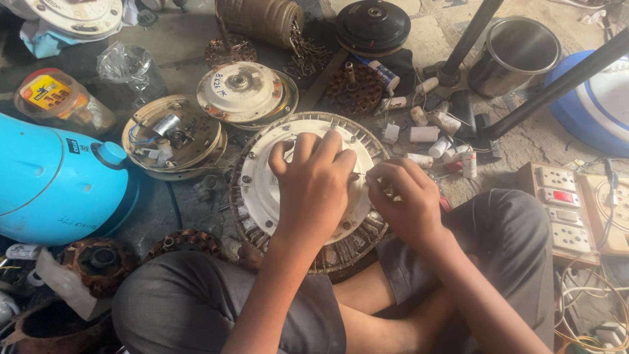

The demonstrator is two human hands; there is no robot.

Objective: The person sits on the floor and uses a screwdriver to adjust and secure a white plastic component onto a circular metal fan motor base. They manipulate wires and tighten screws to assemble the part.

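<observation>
Left hand (313,180) spread flat on the white motor cover (262,190); right hand (403,200) pinched shut at its rim, contents hidden.

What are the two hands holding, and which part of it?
The left hand lies spread on the white top of the round fan motor. The right hand pinches something at its right edge, too small to tell.
</observation>
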